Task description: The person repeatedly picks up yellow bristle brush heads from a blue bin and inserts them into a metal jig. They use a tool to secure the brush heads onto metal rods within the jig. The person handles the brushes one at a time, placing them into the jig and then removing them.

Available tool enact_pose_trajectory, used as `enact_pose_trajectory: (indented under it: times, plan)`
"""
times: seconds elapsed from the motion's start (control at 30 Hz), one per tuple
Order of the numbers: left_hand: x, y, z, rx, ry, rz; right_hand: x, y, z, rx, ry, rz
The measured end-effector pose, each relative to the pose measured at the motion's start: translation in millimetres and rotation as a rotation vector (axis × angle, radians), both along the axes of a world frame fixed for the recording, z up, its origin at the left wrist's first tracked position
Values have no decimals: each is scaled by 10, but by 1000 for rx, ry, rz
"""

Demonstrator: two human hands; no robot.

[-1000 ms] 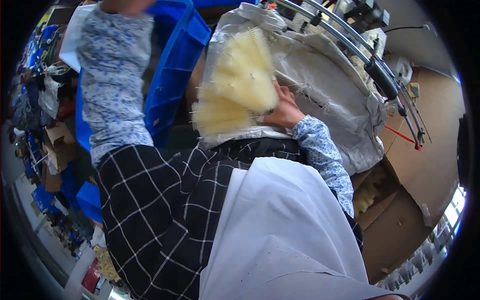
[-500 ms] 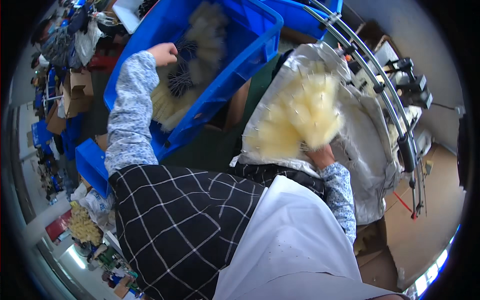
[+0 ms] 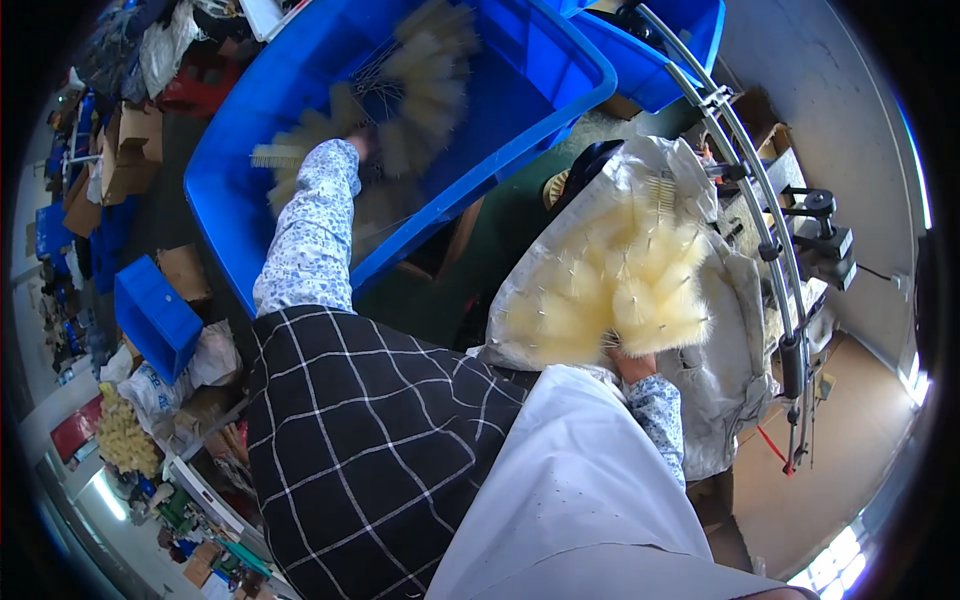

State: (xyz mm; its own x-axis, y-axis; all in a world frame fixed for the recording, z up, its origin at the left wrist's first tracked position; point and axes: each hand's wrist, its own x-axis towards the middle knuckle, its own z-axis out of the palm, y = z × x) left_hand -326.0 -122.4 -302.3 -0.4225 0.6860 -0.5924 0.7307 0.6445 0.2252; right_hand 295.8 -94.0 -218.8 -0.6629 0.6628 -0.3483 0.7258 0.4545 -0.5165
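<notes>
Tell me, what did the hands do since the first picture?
The left hand came down from the upper edge and reached deep into the blue bin, now among the brushes lying there. The right hand carried its bunch of pale yellow brushes out to the right, over the white sack. The right hand kept its grip on the bunch throughout.

blue bin: glossy smooth plastic | brushes: pale bristly fibres, wire stems | rail: shiny metal
</notes>
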Motion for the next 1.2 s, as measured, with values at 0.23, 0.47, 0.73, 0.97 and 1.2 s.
enact_pose_trajectory:
  times: [0.23, 0.47, 0.73, 0.97, 1.2]
  plan:
    - [-3, -295, 203, 209, -267, -78, 111, -50, -46, 28, -38, -1]
    - [885, -560, 1163, -176, -79, -199, 225, -85, -134, 78, -72, 24]
    - [755, -968, 1371, -253, -100, -175, 396, -116, -327, 80, -104, 44]
    - [495, -562, 1494, -357, 517, -243, 407, -145, -374, 97, -98, 64]
    - [-67, 495, 241, -53, -129, 162, 298, -111, -170, -53, -145, -54]
